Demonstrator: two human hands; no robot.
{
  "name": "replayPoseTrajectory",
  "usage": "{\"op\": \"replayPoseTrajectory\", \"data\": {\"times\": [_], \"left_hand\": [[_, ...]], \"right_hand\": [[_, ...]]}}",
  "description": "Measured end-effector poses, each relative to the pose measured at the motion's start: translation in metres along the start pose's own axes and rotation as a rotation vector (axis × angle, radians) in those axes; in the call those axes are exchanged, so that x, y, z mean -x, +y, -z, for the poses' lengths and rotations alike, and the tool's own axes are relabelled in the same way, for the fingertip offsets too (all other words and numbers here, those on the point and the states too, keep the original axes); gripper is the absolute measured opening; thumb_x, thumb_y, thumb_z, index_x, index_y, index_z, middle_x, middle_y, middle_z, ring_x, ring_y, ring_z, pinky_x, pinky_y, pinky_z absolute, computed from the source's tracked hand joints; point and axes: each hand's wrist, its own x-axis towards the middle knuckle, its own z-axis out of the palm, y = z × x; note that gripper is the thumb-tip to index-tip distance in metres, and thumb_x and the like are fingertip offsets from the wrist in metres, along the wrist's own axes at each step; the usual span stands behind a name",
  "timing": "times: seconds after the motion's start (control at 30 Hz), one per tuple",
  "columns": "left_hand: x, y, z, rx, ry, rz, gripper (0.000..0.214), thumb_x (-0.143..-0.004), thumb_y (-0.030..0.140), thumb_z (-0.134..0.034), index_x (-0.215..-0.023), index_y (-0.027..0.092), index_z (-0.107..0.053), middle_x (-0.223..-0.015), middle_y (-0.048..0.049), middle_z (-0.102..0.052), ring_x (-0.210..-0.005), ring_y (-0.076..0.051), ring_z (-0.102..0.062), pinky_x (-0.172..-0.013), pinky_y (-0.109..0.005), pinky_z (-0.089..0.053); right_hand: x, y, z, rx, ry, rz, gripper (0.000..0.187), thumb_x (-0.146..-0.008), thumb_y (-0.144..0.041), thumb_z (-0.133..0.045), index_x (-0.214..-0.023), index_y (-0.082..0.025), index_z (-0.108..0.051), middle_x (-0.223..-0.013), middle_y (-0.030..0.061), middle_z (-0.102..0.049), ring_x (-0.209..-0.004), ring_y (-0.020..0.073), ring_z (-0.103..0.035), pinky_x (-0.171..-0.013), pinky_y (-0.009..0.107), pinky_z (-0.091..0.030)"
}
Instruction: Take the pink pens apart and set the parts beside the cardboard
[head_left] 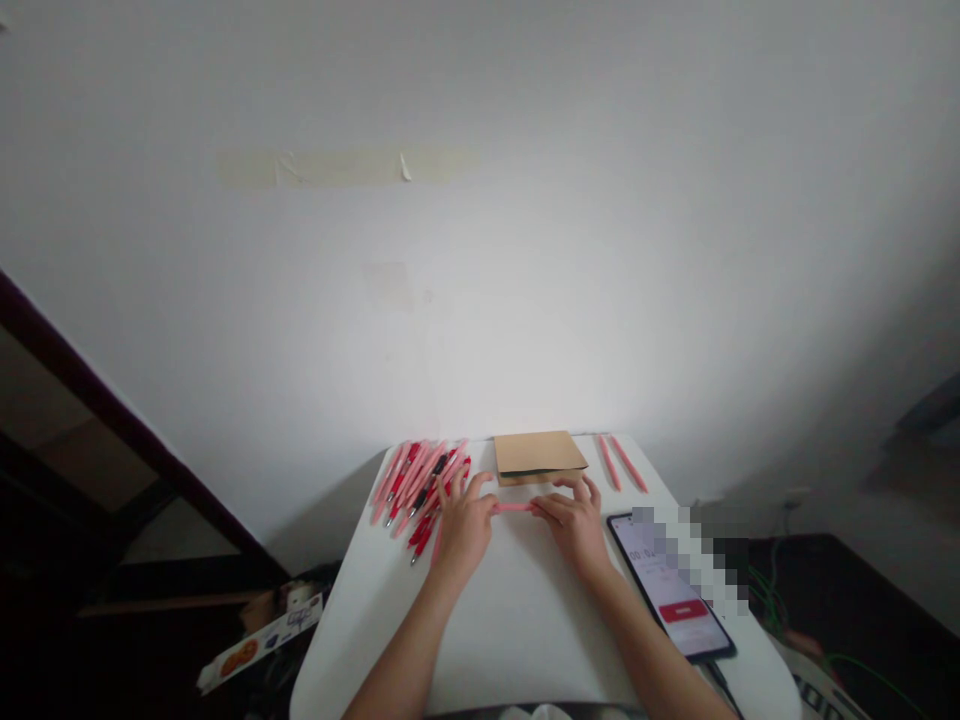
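Note:
A pink pen lies level between my two hands, over the middle of the white table. My left hand pinches its left end, and my right hand pinches its right end. Both ends are hidden by the fingers. Just left of my left hand is a loose pile of pens, pink and red with a few dark ones. A brown cardboard-coloured notebook rests behind my hands, its cover slightly raised at the front. Two pink pens lie side by side at the back right.
A phone with a lit timer screen lies on the table's right side, a cable at its lower end. The wall stands right behind the table. A printed box is on the floor at left; green cables run at right.

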Motion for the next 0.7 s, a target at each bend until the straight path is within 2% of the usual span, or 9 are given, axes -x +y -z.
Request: {"op": "replayPoseTrajectory", "data": {"times": [0.23,0.37,0.47,0.7], "left_hand": [[-0.0037,0.0019,0.0023,0.045,0.001,0.01,0.023,-0.083,0.011,-0.057,-0.077,0.027,-0.072,-0.114,-0.0033,-0.064,-0.121,-0.031,-0.046,-0.11,-0.069,-0.02],[-0.0032,0.0035,0.0037,0.023,0.034,0.022,0.013,-0.084,0.025,-0.064,-0.093,0.028,-0.073,-0.12,-0.0076,-0.059,-0.12,-0.03,-0.049,-0.109,-0.064,-0.027],[-0.0019,0.0044,0.0042,0.021,0.043,0.014,0.026,-0.08,0.028,-0.07,-0.105,0.032,-0.071,-0.125,-0.0076,-0.057,-0.123,-0.031,-0.047,-0.111,-0.065,-0.023],[-0.0013,0.0038,0.0026,-0.015,0.044,0.0,0.01,-0.08,0.025,-0.068,-0.088,0.029,-0.073,-0.123,-0.0057,-0.061,-0.123,-0.031,-0.048,-0.112,-0.065,-0.021]], "right_hand": [[0.0014,0.0021,-0.0009,0.013,-0.01,0.015,0.014,-0.088,-0.027,-0.064,-0.094,-0.035,-0.073,-0.091,-0.0028,-0.076,-0.102,0.0246,-0.054,-0.105,0.053,-0.022],[0.0013,0.0054,-0.0024,0.004,-0.01,-0.027,0.011,-0.088,-0.03,-0.064,-0.095,-0.033,-0.073,-0.089,-0.0009,-0.075,-0.103,0.0255,-0.054,-0.101,0.05,-0.028],[0.001,0.0051,-0.0025,-0.006,-0.019,-0.026,0.013,-0.089,-0.032,-0.063,-0.096,-0.033,-0.073,-0.089,0.0015,-0.074,-0.103,0.0263,-0.055,-0.097,0.048,-0.033],[0.0005,0.0012,-0.0033,-0.027,-0.041,-0.018,0.017,-0.089,-0.029,-0.063,-0.103,-0.034,-0.071,-0.088,0.0016,-0.073,-0.103,0.0276,-0.056,-0.097,0.051,-0.034]]}}
